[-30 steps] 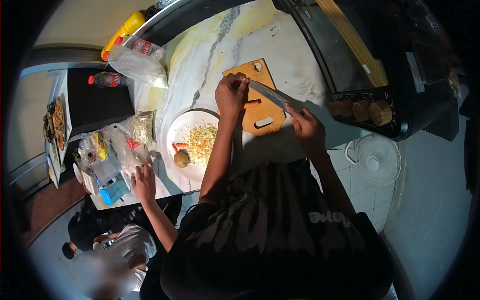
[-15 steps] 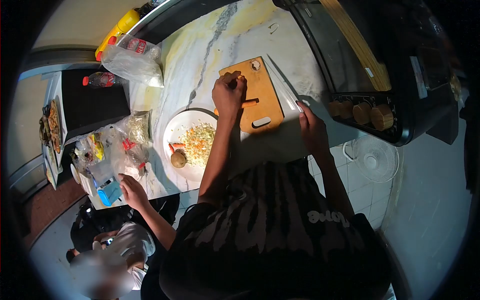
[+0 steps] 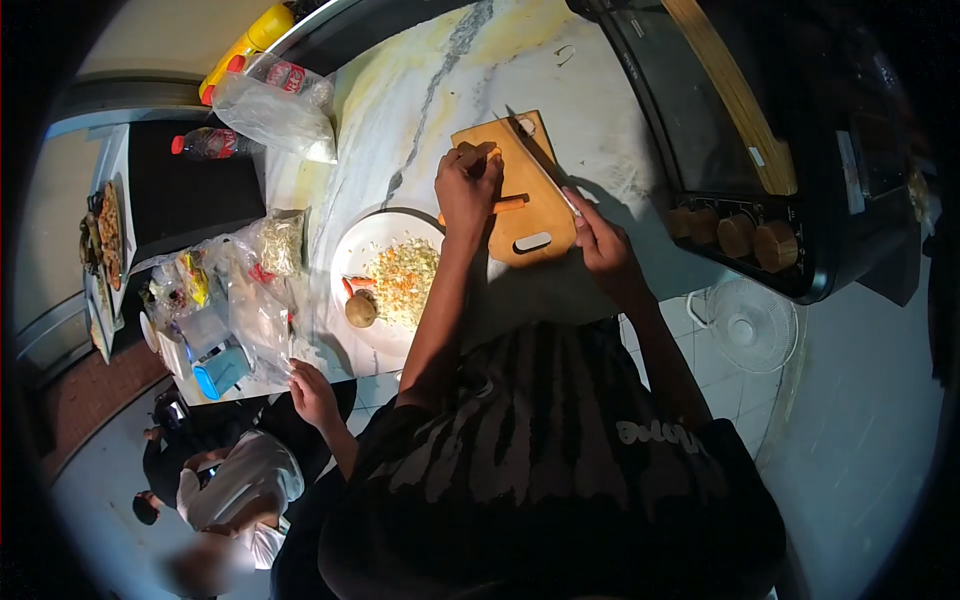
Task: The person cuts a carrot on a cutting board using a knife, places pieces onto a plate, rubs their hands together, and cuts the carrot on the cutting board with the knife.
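Via cam, my L hand (image 3: 468, 195) pinches a carrot bit (image 3: 495, 153) in bunched fingertips above the board (image 3: 525, 225); R hand (image 3: 603, 248) grips the knife (image 3: 540, 155) w/ closed fingers, blade over board's R side. Carrot stick (image 3: 510, 204) lies on board by L wrist; plate (image 3: 352, 245) sits L of board.

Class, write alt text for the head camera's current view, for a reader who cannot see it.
The right hand holds a knife over a cutting board while the left hand pinches an orange piece; nearby are a white plate of chopped vegetables and another person's hand at plastic bags.
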`<state>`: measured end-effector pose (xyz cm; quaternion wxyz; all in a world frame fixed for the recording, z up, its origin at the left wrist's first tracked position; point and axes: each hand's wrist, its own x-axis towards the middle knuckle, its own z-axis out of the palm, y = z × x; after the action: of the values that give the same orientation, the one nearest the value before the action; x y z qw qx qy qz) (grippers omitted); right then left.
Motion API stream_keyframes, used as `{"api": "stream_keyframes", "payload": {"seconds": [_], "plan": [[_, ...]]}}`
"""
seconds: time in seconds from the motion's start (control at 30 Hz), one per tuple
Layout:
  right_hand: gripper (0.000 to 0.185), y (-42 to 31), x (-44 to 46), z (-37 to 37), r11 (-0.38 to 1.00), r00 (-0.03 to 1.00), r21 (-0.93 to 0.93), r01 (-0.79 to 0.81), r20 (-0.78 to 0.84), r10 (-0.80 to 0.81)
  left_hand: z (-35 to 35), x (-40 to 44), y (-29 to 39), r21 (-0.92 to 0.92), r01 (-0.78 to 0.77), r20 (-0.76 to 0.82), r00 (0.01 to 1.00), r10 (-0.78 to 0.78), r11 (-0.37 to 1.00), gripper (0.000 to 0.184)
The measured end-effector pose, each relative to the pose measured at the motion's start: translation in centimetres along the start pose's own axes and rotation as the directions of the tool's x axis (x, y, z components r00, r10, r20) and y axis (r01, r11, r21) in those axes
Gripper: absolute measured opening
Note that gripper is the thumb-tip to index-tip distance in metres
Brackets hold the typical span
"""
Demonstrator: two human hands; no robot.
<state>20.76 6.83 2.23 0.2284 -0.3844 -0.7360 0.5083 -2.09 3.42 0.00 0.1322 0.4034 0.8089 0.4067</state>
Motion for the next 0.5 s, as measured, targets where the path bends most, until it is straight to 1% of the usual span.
{"api": "stream_keyframes", "payload": {"seconds": [0.07,0.1,0.17,0.2,0.27,0.3,0.37,0.5], "plan": [[0.042,0.1,0.2,0.0,1.000,0.997,-0.010,-0.022,0.080,0.023,0.1,0.0,-0.2,-0.049,0.015,-0.007,1.000,-0.015,0.999,0.026],[0.042,-0.1,0.2,0.0,1.000,0.997,-0.014,-0.018,0.079,0.019,0.2,-0.1,-0.1,-0.053,0.013,-0.010,1.000,-0.013,0.999,0.026],[0.051,-0.4,0.5,0.1,0.999,0.994,0.037,0.014,0.110,-0.018,0.0,-0.1,-0.1,-0.047,0.047,0.014,0.999,-0.046,0.998,0.026],[0.051,-0.3,1.1,0.2,0.999,0.994,0.037,0.031,0.106,-0.035,0.0,0.4,0.0,-0.047,0.035,0.001,0.999,-0.035,0.998,0.026],[0.054,0.0,0.9,0.9,0.993,0.990,0.037,0.113,0.081,-0.115,-0.2,-0.2,0.0,-0.039,0.043,0.030,0.999,-0.042,0.998,0.026],[0.054,-0.2,1.2,0.9,0.992,0.989,0.037,0.121,0.078,-0.124,-0.3,-0.1,-0.1,-0.040,0.001,0.028,1.000,0.000,0.999,0.026],[0.047,-0.6,1.1,0.6,1.000,0.971,0.009,0.001,0.239,-0.003,-0.3,-0.4,-0.4,-0.073,0.013,0.022,1.000,-0.011,0.997,0.025],[0.048,-0.6,1.3,0.6,0.999,0.967,-0.037,0.021,0.256,-0.011,0.7,-0.3,-1.3,-0.156,0.050,0.009,0.999,-0.049,0.987,0.023]]}}
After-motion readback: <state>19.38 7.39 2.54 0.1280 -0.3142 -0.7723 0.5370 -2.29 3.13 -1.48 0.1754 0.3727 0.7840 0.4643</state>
